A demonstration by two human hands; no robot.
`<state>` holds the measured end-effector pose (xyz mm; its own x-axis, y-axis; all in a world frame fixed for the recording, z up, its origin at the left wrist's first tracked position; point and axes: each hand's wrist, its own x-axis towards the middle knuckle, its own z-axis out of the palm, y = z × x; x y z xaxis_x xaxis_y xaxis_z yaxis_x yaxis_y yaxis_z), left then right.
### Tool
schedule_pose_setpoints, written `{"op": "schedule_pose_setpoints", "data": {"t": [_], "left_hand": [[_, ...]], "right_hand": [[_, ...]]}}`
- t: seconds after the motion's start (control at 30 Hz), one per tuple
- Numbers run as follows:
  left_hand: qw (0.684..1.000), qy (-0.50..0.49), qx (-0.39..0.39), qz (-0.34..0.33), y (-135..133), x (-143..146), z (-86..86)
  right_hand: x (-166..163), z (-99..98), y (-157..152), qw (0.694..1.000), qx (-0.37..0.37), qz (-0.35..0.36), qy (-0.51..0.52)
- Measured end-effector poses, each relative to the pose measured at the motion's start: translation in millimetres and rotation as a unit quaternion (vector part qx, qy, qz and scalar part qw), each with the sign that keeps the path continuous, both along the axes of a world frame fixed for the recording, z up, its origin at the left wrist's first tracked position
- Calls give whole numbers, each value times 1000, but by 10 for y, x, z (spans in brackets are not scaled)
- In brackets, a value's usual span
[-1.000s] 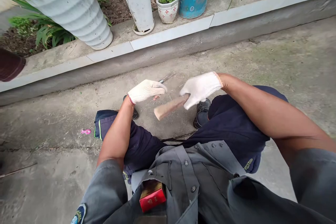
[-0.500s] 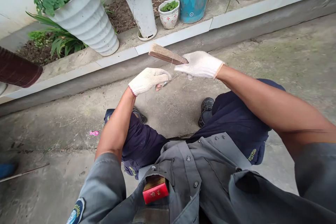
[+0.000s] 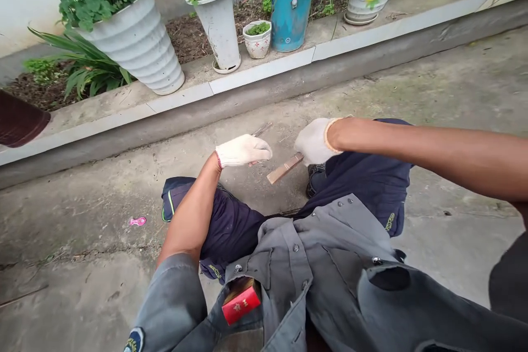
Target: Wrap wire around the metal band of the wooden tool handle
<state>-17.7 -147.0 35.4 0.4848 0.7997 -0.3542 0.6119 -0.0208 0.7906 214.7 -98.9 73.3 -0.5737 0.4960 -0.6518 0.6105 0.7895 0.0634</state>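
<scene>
I sit low over a concrete floor, both hands in white knit gloves out between my knees. My left hand is closed round a thin metal tool whose tip sticks out past the fingers toward the curb. My right hand is closed on one end of a flat wooden stick, which slants down and to the left, its free end just below my left hand. The two hands are a short gap apart.
A raised concrete curb runs across ahead, carrying a ribbed white pot, a tall white pot, a small patterned pot and a blue pot. Someone's dark red sleeve shows at the left edge. A pink scrap lies on the floor.
My right hand swung the wooden stick up toward the curb, then brought it back down between my knees. My left hand kept hold of the metal tool. The view shifted slightly.
</scene>
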Motion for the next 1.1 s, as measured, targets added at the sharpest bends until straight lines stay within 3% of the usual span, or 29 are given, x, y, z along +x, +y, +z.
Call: {"op": "schedule_pose_setpoints", "data": {"t": [0.17, 0.33, 0.53, 0.77, 0.97, 1.1], "left_hand": [[998, -53, -5, 40, 55, 99, -109], [989, -113, 52, 85, 141, 51, -34], [976, -164, 46, 136, 75, 73, 108], [957, -226, 11, 179, 105, 77, 16], [963, -219, -12, 157, 136, 79, -49], [965, -220, -27, 143, 153, 82, -85]], "right_hand": [[-77, -34, 118, 982, 132, -122, 54], [-25, -11, 331, 961, 161, -167, 151], [-53, -83, 357, 936, 178, -208, 220], [-9, -179, 425, 903, 229, -243, 270], [62, -141, 499, 896, 196, -277, 286], [82, -32, 451, 896, 71, -288, 331]]}}
